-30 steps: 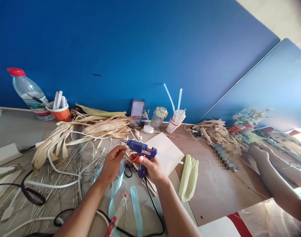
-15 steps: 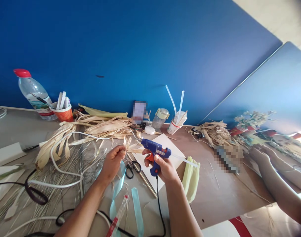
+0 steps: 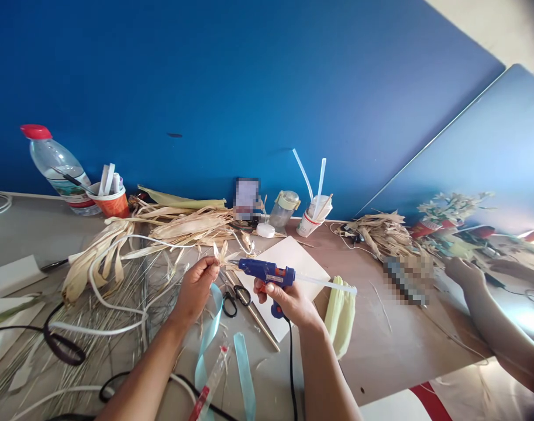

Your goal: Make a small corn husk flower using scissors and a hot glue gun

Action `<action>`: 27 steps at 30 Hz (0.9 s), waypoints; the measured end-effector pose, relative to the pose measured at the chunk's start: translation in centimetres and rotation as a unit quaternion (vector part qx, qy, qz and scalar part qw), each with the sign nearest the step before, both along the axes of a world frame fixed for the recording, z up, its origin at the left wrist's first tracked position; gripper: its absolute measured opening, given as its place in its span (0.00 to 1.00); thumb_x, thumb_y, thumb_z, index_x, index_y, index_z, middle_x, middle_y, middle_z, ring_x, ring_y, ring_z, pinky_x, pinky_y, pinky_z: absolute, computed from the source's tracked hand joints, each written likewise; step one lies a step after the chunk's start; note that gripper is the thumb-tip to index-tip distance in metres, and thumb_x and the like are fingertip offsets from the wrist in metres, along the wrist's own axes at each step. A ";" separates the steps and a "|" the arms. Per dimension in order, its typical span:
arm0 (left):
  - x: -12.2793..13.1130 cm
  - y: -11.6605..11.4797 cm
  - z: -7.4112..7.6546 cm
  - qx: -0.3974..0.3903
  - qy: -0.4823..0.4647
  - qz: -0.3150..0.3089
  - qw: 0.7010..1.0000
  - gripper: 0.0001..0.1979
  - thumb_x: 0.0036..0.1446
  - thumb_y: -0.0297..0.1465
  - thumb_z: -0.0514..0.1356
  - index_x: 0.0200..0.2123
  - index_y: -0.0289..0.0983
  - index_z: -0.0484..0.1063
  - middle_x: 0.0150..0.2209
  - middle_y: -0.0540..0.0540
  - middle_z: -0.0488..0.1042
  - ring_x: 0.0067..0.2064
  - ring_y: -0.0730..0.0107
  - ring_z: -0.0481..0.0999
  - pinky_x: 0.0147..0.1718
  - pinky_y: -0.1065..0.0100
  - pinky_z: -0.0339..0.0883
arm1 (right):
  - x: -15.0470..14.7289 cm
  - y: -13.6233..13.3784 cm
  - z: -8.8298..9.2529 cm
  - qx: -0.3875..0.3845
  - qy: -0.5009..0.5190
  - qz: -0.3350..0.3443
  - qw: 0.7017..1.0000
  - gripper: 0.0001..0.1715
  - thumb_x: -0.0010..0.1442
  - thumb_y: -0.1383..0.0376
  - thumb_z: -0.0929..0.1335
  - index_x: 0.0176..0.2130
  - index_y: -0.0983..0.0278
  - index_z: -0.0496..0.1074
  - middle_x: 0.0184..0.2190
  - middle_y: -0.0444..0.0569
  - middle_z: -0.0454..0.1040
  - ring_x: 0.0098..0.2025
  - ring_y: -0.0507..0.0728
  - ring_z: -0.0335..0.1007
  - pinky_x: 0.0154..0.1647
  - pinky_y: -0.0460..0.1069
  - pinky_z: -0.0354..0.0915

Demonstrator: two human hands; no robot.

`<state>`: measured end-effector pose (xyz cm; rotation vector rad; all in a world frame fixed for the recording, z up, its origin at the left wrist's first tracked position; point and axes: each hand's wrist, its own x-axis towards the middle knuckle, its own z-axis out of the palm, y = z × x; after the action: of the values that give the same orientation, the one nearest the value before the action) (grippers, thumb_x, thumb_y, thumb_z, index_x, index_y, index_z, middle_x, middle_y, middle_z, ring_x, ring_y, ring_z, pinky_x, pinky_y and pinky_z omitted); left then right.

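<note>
My left hand [image 3: 197,287] pinches a small pale piece of dried corn husk [image 3: 223,255], shaped like a little flower with pointed tips. My right hand [image 3: 288,299] is wrapped round a blue glue gun [image 3: 264,270], which lies level with its nozzle pointing left, close to the husk; whether it touches cannot be told. A clear glue stick [image 3: 326,283] sticks out of the gun's back. Under the hands lie a white sheet [image 3: 310,263], black-handled scissors [image 3: 230,304] and a thin wooden stick [image 3: 263,323].
Dried husks [image 3: 192,225] are heaped along the blue partition [image 3: 249,88]. A bottle [image 3: 62,169], a red cup [image 3: 111,202], a jar [image 3: 284,209] and a white cup [image 3: 310,222] stand at the back. Light-blue ribbon [image 3: 244,374] and cords lie in front. Another person's arm [image 3: 481,304] reaches in at right.
The glue gun has swung from angled to nearly level and shifted left, its nozzle now nearer the husk. My left hand moved slightly left. The other person's hands moved apart.
</note>
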<state>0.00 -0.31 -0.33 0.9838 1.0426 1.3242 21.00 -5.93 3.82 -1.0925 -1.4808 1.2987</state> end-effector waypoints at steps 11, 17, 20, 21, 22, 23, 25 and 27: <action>0.0 0.1 -0.5 0.001 -0.047 -0.034 0.998 0.10 0.47 0.37 0.67 0.29 0.38 0.74 0.23 0.53 0.66 0.25 0.74 0.61 0.25 0.71 0.56 | -0.6 0.0 0.5 0.019 -0.060 -0.021 0.998 0.27 0.58 0.43 0.66 0.32 0.64 0.69 0.27 0.46 0.67 0.27 0.52 0.61 0.29 0.49 0.60; 0.1 0.0 -0.6 -0.010 -0.096 -0.043 0.994 0.10 0.47 0.37 0.68 0.31 0.37 0.75 0.25 0.52 0.67 0.28 0.75 0.63 0.27 0.72 0.58 | -0.8 0.0 0.5 0.027 -0.066 -0.017 0.997 0.27 0.60 0.43 0.65 0.32 0.64 0.69 0.27 0.46 0.67 0.27 0.52 0.59 0.29 0.48 0.59; 0.1 -0.1 -0.6 -0.018 -0.110 -0.045 0.993 0.10 0.47 0.36 0.68 0.32 0.37 0.75 0.26 0.52 0.68 0.28 0.75 0.63 0.27 0.72 0.58 | -0.9 0.1 0.6 0.041 -0.064 -0.016 0.997 0.26 0.60 0.43 0.65 0.32 0.63 0.69 0.27 0.45 0.67 0.28 0.52 0.59 0.29 0.48 0.59; 0.1 -0.1 -0.6 -0.021 -0.113 -0.045 0.992 0.10 0.47 0.36 0.68 0.32 0.38 0.75 0.26 0.52 0.69 0.28 0.75 0.63 0.27 0.72 0.58 | -1.0 0.1 0.7 0.049 -0.064 -0.015 0.997 0.26 0.60 0.44 0.65 0.32 0.63 0.70 0.27 0.45 0.67 0.28 0.53 0.59 0.29 0.48 0.59; 0.1 -0.1 -0.5 -0.024 -0.116 -0.044 0.992 0.10 0.47 0.36 0.68 0.32 0.38 0.75 0.27 0.52 0.69 0.28 0.75 0.63 0.27 0.72 0.59 | -1.1 0.1 0.7 0.056 -0.063 -0.013 0.996 0.25 0.60 0.44 0.65 0.31 0.63 0.70 0.26 0.45 0.67 0.28 0.53 0.59 0.30 0.48 0.59; 0.1 -0.1 -0.5 -0.026 -0.120 -0.043 0.992 0.10 0.47 0.36 0.68 0.32 0.38 0.75 0.27 0.52 0.69 0.28 0.75 0.64 0.27 0.72 0.59 | -1.2 0.1 0.8 0.062 -0.063 -0.011 0.996 0.24 0.61 0.45 0.65 0.31 0.63 0.70 0.26 0.45 0.67 0.28 0.53 0.59 0.30 0.48 0.59; 0.1 -0.1 -0.5 -0.029 -0.129 -0.040 0.990 0.10 0.46 0.35 0.69 0.32 0.38 0.75 0.27 0.52 0.69 0.29 0.75 0.64 0.28 0.73 0.59 | -1.4 0.1 1.0 0.072 -0.063 -0.008 0.995 0.23 0.62 0.47 0.65 0.29 0.62 0.70 0.25 0.44 0.66 0.28 0.53 0.59 0.32 0.48 0.60; 0.1 -0.1 -0.4 -0.030 -0.134 -0.036 0.990 0.10 0.46 0.35 0.69 0.32 0.38 0.75 0.27 0.52 0.69 0.29 0.75 0.64 0.28 0.73 0.60 | -1.5 0.0 1.2 0.077 -0.064 -0.008 0.995 0.21 0.63 0.49 0.65 0.28 0.62 0.70 0.25 0.44 0.65 0.28 0.53 0.58 0.33 0.49 0.60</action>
<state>0.14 -0.36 -0.77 0.7671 0.8297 1.3160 19.45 -5.89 5.03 -1.1000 -1.6351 1.1004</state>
